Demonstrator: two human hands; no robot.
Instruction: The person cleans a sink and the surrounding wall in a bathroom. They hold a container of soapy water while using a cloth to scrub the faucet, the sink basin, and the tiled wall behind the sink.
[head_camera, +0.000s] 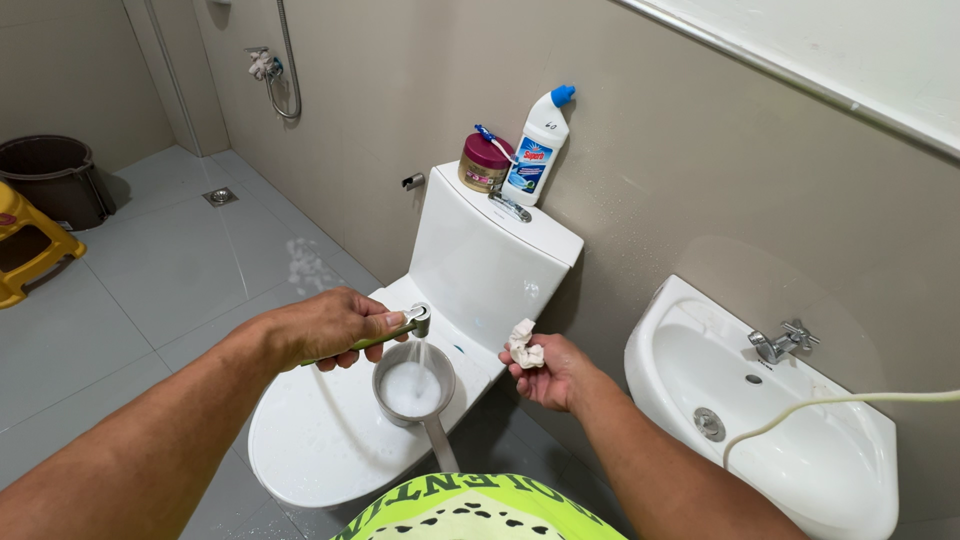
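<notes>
Two hands at a closed toilet: one sprays water into a small metal cup, the other holds a crumpled rag.

The left hand has its fingers wrapped tight around a green-handled spray nozzle, water falling into the metal cup that stands on the white toilet lid just below. At three o'clock from the cup, the right hand hovers palm up, fingers curled closed on a crumpled white rag. On the cistern at twelve o'clock stand a white cleaner bottle and a maroon-lidded jar. A white washbasin hangs at three o'clock.
</notes>
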